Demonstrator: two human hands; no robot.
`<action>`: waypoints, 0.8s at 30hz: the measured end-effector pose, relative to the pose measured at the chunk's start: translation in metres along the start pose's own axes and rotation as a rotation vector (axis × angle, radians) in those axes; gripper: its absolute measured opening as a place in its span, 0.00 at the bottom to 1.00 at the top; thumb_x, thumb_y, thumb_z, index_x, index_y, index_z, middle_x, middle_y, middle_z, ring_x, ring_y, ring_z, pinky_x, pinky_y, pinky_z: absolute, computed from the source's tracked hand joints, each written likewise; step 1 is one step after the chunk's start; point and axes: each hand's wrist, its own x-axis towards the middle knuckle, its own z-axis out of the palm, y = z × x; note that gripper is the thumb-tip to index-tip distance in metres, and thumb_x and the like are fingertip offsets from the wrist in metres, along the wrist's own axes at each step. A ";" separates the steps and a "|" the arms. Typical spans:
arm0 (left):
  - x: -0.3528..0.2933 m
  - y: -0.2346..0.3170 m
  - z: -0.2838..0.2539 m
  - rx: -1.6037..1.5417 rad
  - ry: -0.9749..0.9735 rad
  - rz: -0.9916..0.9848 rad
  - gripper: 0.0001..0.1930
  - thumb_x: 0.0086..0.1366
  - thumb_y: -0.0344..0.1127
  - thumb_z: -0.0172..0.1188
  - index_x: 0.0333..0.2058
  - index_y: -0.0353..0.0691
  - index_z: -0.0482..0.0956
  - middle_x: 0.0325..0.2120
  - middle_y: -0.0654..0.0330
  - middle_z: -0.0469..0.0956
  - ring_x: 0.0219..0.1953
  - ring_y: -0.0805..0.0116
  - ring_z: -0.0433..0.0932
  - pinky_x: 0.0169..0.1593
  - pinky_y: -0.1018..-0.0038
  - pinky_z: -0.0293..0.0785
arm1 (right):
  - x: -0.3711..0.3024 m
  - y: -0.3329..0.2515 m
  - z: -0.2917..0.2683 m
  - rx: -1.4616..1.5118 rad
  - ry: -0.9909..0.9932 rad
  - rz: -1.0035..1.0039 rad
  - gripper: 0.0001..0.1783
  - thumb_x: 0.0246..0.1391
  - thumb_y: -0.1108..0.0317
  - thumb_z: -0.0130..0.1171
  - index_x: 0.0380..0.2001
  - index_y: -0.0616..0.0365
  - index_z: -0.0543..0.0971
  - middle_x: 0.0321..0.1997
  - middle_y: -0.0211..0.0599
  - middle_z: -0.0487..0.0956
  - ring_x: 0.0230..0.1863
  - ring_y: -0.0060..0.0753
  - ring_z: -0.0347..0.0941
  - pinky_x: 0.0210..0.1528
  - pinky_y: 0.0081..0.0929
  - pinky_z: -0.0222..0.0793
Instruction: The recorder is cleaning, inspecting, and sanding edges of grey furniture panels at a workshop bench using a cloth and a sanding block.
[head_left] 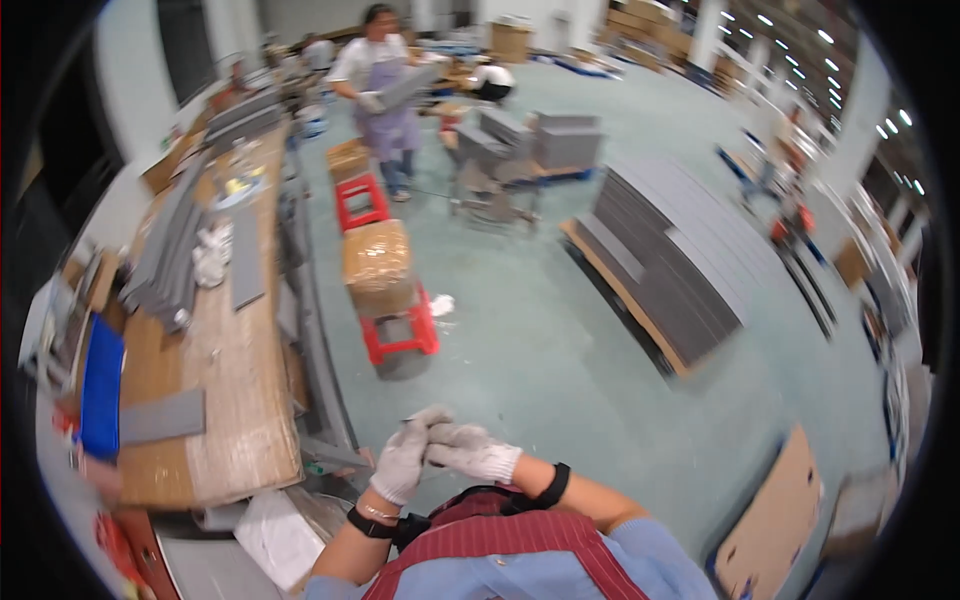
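In front of my chest my two hands meet, both in whitish work gloves. My left hand [402, 462] points upward, its fingertips bent over toward the other. From the right comes my right hand [468, 453], its fingers closed and pressed against the left fingers. Whatever may lie between them is hidden. Left of my hands is a long workbench [235, 400] covered in brown board and clear film. On it lie a short grey panel [165, 417], a narrow grey strip [245, 258], a stack of long grey pieces [165, 250] and a crumpled white bundle [212, 253].
Red stools [400, 335] carry a taped carton [378, 265] beyond my hands. A pallet of grey panels [660, 260] stands to the right. Behind, a person [385, 100] in a purple apron carries a grey piece. A pallet jack [800, 240] and brown board [765, 520] are at right.
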 end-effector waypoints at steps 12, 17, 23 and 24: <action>0.079 0.022 -0.065 -0.280 0.686 -0.065 0.20 0.74 0.47 0.56 0.51 0.35 0.76 0.35 0.67 0.74 0.32 0.82 0.70 0.33 0.85 0.67 | 0.152 0.009 -0.225 0.447 0.058 0.403 0.15 0.67 0.61 0.54 0.49 0.61 0.74 0.25 0.31 0.78 0.20 0.21 0.72 0.24 0.20 0.69; 0.052 0.014 -0.123 -0.334 1.104 -0.057 0.23 0.73 0.48 0.55 0.55 0.34 0.74 0.37 0.59 0.81 0.34 0.72 0.80 0.38 0.76 0.78 | 0.245 -0.026 -0.202 0.556 -0.023 0.265 0.17 0.67 0.64 0.53 0.53 0.64 0.72 0.26 0.34 0.79 0.21 0.21 0.72 0.24 0.18 0.69; 0.057 0.015 -0.243 -0.504 1.205 0.065 0.25 0.74 0.51 0.52 0.55 0.34 0.74 0.38 0.56 0.82 0.35 0.67 0.82 0.40 0.71 0.81 | 0.377 -0.061 -0.174 0.397 -0.147 0.110 0.13 0.67 0.66 0.52 0.49 0.64 0.74 0.30 0.34 0.78 0.30 0.23 0.77 0.33 0.21 0.76; 0.062 0.019 -0.268 -0.528 1.207 0.075 0.24 0.75 0.50 0.53 0.54 0.33 0.74 0.38 0.56 0.82 0.36 0.66 0.82 0.41 0.71 0.80 | 0.403 -0.068 -0.165 0.387 -0.165 0.094 0.13 0.67 0.66 0.52 0.49 0.64 0.74 0.30 0.34 0.78 0.30 0.23 0.77 0.33 0.21 0.76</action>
